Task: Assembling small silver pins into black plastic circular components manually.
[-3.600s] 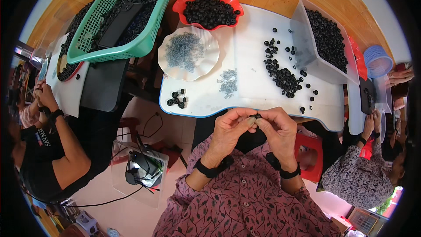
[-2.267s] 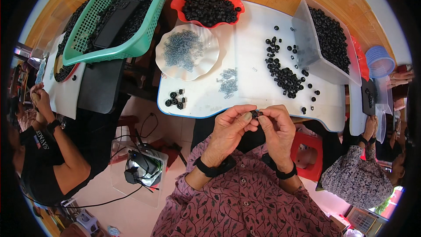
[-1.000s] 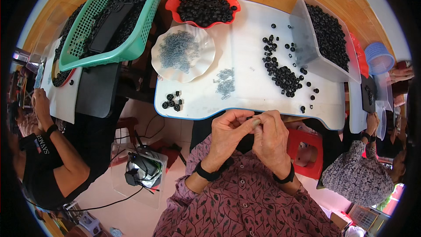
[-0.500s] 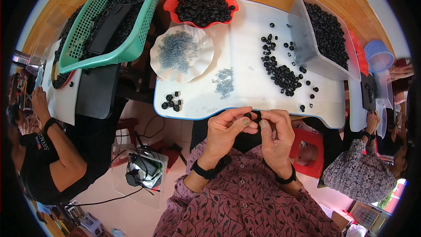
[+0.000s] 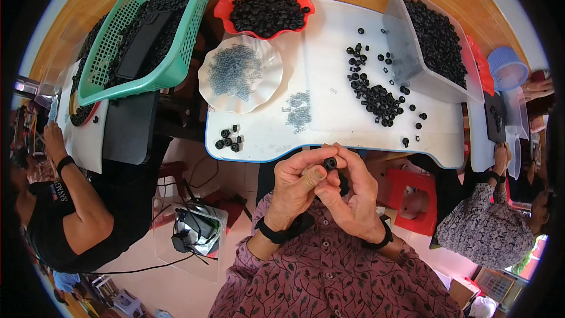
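Just past the near edge of the white table (image 5: 335, 41), my left hand (image 5: 299, 179) pinches a small round black plastic part (image 5: 330, 164) with a hole in its end. My right hand (image 5: 353, 197) is closed up against it, its fingers around the same part; whether they hold a second small piece is hidden. Ahead on the table lie a loose heap of black parts (image 5: 381, 103), a patch of small metallic pieces, seemingly springs (image 5: 299, 111), and a few finished-looking black parts (image 5: 227, 141) at the near left corner.
A scalloped white plate (image 5: 273, 85) of similar metallic pieces and a red bowl (image 5: 222, 10) of black parts stand at the back left. A clear bin (image 5: 406, 53) sits right; a green basket (image 5: 191, 47) stands left. Co-workers (image 5: 88, 218) sit at both sides. A red stool (image 5: 409, 197) is below.
My hands have come together, the right moving left and its fingers closing around the part in the left. The black part has turned so its holed end shows. The view has shifted slightly.
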`<state>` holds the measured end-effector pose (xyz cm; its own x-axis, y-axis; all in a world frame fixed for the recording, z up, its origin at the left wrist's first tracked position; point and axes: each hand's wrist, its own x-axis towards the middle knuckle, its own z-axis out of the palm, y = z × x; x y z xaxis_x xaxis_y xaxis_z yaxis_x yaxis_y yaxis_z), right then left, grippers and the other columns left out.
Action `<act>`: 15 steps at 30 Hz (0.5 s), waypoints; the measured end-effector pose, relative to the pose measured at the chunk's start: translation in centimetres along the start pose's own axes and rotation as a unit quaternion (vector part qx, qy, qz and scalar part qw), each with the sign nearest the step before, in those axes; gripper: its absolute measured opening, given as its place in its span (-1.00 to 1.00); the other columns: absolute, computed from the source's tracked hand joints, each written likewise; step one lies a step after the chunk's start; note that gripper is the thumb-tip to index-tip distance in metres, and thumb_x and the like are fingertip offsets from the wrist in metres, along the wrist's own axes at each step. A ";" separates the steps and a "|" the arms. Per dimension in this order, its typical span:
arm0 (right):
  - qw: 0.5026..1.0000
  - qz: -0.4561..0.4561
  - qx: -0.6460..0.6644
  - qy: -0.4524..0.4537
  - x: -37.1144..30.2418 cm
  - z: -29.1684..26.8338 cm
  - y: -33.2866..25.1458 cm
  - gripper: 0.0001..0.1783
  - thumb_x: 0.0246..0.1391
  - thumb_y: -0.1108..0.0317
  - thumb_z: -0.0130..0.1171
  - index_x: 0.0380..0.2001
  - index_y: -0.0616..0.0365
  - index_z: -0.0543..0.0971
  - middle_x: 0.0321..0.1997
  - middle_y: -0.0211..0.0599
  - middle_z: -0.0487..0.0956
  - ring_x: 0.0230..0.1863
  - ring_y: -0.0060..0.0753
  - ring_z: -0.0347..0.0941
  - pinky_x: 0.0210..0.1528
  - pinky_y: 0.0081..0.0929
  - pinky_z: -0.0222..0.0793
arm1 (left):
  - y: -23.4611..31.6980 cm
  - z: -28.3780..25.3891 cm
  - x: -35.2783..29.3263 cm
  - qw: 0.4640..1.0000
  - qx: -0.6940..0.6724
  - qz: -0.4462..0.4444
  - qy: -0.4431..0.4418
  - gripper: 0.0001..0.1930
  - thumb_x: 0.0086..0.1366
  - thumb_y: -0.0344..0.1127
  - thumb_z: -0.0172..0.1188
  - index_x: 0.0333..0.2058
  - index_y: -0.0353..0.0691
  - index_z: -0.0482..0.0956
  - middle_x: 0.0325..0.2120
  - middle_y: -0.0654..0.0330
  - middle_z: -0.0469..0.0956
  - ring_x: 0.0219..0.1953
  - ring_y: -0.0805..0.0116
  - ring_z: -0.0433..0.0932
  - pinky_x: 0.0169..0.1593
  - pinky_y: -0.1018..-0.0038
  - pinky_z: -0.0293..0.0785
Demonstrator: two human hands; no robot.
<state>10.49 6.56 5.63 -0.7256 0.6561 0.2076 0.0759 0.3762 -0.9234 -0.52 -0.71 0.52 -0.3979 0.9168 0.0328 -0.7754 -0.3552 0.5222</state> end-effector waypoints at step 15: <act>0.998 0.029 0.031 0.040 -0.1 0.6 0.8 -0.43 0.00 0.40 0.32 0.08 0.30 0.39 -0.01 -0.24 0.57 -0.42 -0.69 0.34 -0.43 -0.71 0.31 | -0.4 0.9 -0.3 0.994 0.103 0.005 0.047 -0.68 0.18 -0.51 0.21 -0.06 -0.43 0.50 -0.47 0.29 0.51 -0.41 0.54 0.50 -0.24 0.57 0.51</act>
<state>10.17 6.42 4.69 -0.6648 0.7259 0.1764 0.0717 0.2970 -0.9522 0.41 -0.70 1.07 -0.4567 0.8889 -0.0353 -0.6583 -0.3110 0.6855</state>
